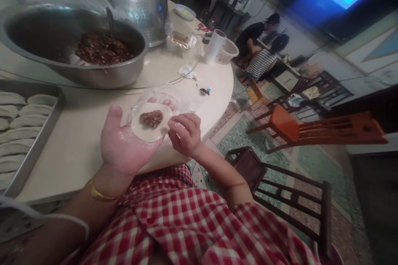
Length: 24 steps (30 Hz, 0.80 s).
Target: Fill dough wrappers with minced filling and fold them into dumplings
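Observation:
A round dumpling wrapper (143, 133) lies across the palm and fingers of my left hand (127, 149), which is turned up and holds it from below, thumb held away. In the middle of the wrapper sits a lump of brown minced filling (151, 119). My right hand (185, 133) is closed at the wrapper's right edge, with thumb and fingers pinching it. Behind my left fingertips, a thin plastic sheet (192, 101) lies crumpled on the table. A steel bowl (124, 75) of dark minced filling (101, 49), a spoon handle (110, 20) sticking up from it, stands beyond my left hand.
At left, a metal tray (46, 149) holds rows of folded dumplings (23, 132). A perforated steel colander (146, 4) leans behind the bowl. A white cylinder (215, 45) and basket (228, 51) stand near the table's far edge. Chairs (284, 124) and two people (259, 58) are to the right.

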### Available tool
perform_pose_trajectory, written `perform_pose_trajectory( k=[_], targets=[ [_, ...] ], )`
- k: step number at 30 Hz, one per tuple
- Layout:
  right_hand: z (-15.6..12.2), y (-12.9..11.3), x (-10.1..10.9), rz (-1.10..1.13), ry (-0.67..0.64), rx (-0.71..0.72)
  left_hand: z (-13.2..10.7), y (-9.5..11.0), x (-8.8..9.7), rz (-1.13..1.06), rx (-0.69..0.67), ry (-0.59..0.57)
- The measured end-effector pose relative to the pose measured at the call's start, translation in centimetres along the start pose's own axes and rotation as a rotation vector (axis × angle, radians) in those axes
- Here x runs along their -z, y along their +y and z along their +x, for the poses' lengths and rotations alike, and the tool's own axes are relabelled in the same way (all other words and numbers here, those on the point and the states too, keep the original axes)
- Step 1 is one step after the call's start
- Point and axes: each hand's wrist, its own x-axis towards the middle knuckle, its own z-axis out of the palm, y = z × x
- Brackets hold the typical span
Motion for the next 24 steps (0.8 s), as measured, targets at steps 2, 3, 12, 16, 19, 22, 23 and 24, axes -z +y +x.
perform_pose_trajectory(
  k=[2,3,12,16,19,22,23,24],
  targets=[
    [0.1,0.3,0.1,-0.002,-0.001,0.033,0.0,0.1,0.1,0.005,0.014,-0.002],
    [0.2,0.4,0.2,0.002,-0.01,0.052,0.0,0.1,0.1,0.014,0.018,-0.013],
    [0.7,0.5,0.5,0.046,-0.004,0.094,0.1,0.3,0.9,0.026,0.003,-0.061],
    [0.7,0.7,0.3,0.049,0.019,0.11,0.1,0.3,0.7,0.004,0.024,-0.059],
    [0.4,1.0,0.1,0.041,-0.001,0.141,0.1,0.4,0.7,-0.02,0.039,-0.061],
    [0.4,1.4,0.1,0.025,-0.03,0.226,0.1,0.6,1.2,-0.039,0.065,-0.111],
    [0.5,1.6,0.1,0.027,-0.033,0.276,0.1,0.7,1.5,-0.047,0.087,-0.146],
    [0.7,1.7,0.1,0.035,-0.036,0.328,0.2,0.7,1.8,-0.051,0.114,-0.19]
  ],
)
